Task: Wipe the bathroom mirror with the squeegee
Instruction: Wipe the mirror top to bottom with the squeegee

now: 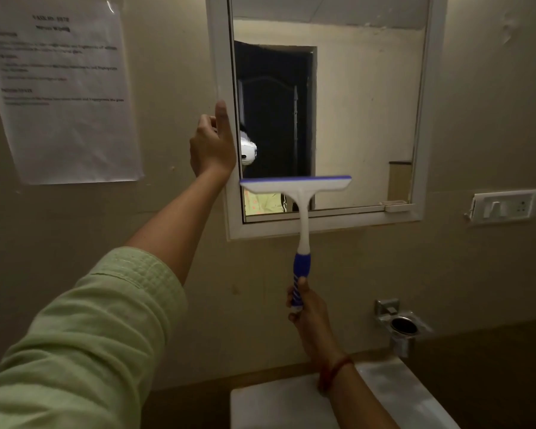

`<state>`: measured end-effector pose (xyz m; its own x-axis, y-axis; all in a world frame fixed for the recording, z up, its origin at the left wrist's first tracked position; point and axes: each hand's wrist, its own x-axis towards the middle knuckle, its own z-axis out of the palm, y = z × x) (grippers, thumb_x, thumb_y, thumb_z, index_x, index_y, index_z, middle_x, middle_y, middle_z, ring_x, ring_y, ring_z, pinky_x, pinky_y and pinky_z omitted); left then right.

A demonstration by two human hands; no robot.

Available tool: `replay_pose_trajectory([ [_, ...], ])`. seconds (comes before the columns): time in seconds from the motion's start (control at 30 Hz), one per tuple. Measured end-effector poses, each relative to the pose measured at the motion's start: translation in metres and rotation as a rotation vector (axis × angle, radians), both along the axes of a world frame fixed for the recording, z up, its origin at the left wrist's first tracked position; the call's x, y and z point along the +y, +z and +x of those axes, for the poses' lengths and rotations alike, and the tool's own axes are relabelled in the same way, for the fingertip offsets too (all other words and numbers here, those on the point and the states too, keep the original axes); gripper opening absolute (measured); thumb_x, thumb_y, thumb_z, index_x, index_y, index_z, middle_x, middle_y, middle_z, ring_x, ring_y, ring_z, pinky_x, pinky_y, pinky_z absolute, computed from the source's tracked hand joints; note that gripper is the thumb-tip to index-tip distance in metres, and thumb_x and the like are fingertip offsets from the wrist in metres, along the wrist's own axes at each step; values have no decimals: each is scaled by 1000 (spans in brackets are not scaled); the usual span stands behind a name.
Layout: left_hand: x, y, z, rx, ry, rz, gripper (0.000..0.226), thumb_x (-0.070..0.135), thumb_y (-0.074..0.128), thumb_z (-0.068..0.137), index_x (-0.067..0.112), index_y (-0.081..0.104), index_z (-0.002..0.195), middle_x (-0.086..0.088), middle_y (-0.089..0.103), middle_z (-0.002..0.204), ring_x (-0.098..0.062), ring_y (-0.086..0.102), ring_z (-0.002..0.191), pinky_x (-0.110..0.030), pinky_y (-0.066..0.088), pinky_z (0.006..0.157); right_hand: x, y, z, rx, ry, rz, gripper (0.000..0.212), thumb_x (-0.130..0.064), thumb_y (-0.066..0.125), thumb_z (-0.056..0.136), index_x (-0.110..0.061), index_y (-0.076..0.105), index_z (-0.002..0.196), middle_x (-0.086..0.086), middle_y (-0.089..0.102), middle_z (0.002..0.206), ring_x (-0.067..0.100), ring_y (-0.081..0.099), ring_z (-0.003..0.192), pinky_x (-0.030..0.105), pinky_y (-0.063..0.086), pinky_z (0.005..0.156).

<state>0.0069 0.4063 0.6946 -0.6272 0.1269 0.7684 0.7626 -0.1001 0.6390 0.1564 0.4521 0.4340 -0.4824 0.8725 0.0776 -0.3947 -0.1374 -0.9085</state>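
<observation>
A white-framed mirror (365, 97) hangs on the beige wall and reflects a dark doorway. My right hand (304, 308) grips the blue lower handle of a white and blue squeegee (302, 193). Its blade lies level across the lower left part of the glass, just above the bottom frame. My left hand (212, 144) holds the mirror's left frame edge, thumb up along the front of the frame and fingers curled behind it.
A printed paper sheet (62, 88) is taped to the wall at the left. A white switch plate (505, 205) sits right of the mirror. A metal cup holder (399, 326) is mounted below it. A white basin top (279, 404) lies under my right arm.
</observation>
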Motion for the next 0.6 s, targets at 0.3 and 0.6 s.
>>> replay_pose_trajectory([
  [0.3, 0, 0, 0, -11, 21, 1, 43, 53, 25, 96, 17, 44, 80, 11, 41, 61, 0, 38, 54, -18, 22, 47, 10, 18, 3, 47, -13, 68, 39, -52, 62, 66, -16, 65, 80, -2, 61, 69, 10, 51, 60, 23, 39, 53],
  [0.6, -1, -2, 1, -2, 17, -6, 44, 53, 25, 96, 16, 45, 81, 12, 41, 62, 1, 38, 56, -11, 27, 44, -3, -33, -1, -104, -31, 1, 34, -45, 54, 82, -12, 61, 76, 2, 58, 69, 13, 51, 62, 22, 38, 50],
])
